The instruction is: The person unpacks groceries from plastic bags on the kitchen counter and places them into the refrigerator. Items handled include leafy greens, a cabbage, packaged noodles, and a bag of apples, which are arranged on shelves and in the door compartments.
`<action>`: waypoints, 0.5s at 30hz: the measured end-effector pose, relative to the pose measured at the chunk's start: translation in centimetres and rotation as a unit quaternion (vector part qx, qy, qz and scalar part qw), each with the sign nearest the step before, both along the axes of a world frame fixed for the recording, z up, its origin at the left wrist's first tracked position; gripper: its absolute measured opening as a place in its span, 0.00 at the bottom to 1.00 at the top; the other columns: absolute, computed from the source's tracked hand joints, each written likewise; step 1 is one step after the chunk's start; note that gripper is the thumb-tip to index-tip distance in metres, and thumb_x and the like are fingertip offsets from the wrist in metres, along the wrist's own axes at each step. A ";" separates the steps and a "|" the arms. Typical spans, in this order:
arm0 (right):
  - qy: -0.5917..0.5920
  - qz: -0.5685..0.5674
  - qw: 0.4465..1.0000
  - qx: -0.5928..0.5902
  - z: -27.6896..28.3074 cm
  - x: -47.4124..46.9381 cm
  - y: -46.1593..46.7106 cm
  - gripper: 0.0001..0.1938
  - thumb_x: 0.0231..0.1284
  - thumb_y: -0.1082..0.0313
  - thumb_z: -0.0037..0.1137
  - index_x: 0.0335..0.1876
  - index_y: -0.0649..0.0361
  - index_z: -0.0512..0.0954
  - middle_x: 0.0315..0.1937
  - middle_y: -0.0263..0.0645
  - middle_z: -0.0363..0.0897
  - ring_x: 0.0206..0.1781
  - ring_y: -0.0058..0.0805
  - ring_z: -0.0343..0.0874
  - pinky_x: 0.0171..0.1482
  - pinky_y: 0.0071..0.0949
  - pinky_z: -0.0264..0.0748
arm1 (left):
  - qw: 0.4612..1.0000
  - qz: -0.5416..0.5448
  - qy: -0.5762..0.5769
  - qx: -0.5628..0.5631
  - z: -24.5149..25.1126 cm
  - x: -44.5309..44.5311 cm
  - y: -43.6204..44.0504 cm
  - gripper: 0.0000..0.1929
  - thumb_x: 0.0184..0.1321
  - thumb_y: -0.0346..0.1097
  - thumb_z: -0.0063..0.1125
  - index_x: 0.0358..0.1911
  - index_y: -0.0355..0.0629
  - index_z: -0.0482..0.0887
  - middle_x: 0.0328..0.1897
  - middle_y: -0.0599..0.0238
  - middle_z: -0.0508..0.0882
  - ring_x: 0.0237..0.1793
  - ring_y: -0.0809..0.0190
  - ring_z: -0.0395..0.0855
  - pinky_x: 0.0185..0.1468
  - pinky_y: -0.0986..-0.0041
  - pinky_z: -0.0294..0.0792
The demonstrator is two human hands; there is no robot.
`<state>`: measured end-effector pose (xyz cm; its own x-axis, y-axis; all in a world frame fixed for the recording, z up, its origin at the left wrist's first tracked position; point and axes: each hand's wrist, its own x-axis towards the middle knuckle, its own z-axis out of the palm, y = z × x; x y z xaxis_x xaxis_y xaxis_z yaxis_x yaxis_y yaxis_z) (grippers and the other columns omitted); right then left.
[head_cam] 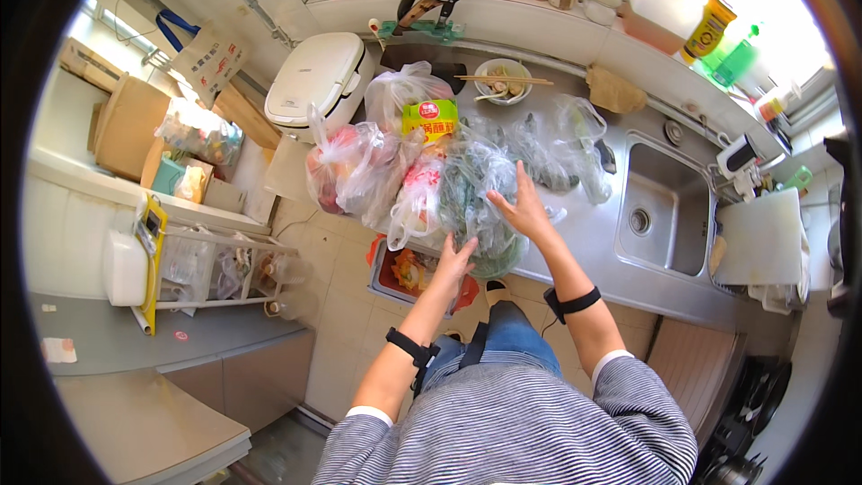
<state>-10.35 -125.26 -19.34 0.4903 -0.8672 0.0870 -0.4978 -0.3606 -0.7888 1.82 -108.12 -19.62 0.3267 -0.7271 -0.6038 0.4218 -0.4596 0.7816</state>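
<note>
A clear plastic bag of leafy greens (471, 195) sits at the front edge of the steel counter, part of it bulging over the edge. My left hand (452, 266) is at its lower left side, fingers spread. At its right side is my right hand (525, 205), thumb and fingers apart. Whether either hand touches the plastic is hard to tell. Left of the greens lie a white and red plastic bag (417, 199), a green and yellow food packet (429, 118) and a bag of red produce (343, 165). More bagged greens (549, 148) rest to the right.
A white rice cooker (313, 81) stands at the back left. Chopsticks lie across a bowl of food (502, 81). Knives (424, 10) stand in a rack by the wall. To the right is a steel sink (663, 209); below the counter edge, a waste bin (404, 276).
</note>
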 end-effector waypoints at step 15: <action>-0.199 -0.009 0.972 0.127 4.9 4.8 -5.4 0.08 0.65 0.75 0.48 0.46 0.61 0.77 0.35 0.35 0.85 0.34 0.28 0.80 0.35 0.27 0.74 | 0.966 0.138 0.216 0.028 -2.5 0.9 -1.2 0.46 0.54 0.46 0.74 0.72 0.54 0.54 0.50 0.67 0.76 0.37 0.67 0.75 0.34 0.75 0.68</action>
